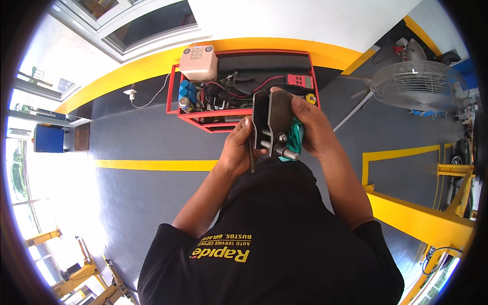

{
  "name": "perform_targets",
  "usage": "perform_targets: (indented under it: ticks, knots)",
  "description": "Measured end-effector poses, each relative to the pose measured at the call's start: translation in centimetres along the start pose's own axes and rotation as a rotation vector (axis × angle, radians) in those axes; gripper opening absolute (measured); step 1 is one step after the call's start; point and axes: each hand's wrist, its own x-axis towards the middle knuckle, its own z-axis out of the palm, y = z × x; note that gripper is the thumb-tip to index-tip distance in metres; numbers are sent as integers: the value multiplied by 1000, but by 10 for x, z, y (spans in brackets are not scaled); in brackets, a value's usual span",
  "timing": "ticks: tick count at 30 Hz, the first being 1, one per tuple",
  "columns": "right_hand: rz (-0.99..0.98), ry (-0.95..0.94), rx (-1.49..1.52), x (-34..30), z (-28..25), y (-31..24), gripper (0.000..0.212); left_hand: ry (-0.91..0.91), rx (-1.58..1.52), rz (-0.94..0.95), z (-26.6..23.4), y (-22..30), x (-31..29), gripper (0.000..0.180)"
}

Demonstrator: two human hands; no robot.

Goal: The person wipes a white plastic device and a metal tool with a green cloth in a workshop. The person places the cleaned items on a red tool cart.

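In front of my chest I hold a dark metal bracket (280,114) with folded side plates and a deep channel. Bolts with nuts (282,137) pass through its lower end, and a thick threaded bolt (290,153) sticks out toward the lower right. My left hand (237,147) is closed on the bracket's left edge; a thin metal rod (252,160) hangs down beside its fingers. Around the right side wraps my right hand (314,124), thumb on the outer plate. A green cloth (296,138) is bunched between that palm and the bracket.
Beyond my hands stands a red tool cart (203,121) with a beige box (198,63), spray cans (186,96), cables and a red meter (300,81). A large fan (419,86) is at the far right. Yellow lift arms (417,213) stand to the right.
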Motion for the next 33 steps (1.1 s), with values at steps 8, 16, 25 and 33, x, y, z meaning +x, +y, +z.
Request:
perform_targets:
  ticks: [8, 16, 25, 33]
  knots:
    - [-1, 91, -39, 7, -31, 3, 44, 11, 45, 80, 0, 5, 2, 22]
    - [78, 197, 53, 19, -86, 31, 36, 270, 222, 136, -14, 5, 13, 27]
    - [372, 135, 108, 31, -96, 72, 38, 300, 380, 108, -44, 18, 11, 25]
    - [363, 162, -167, 32, -88, 69, 39, 475, 493, -34, -40, 19, 29, 21]
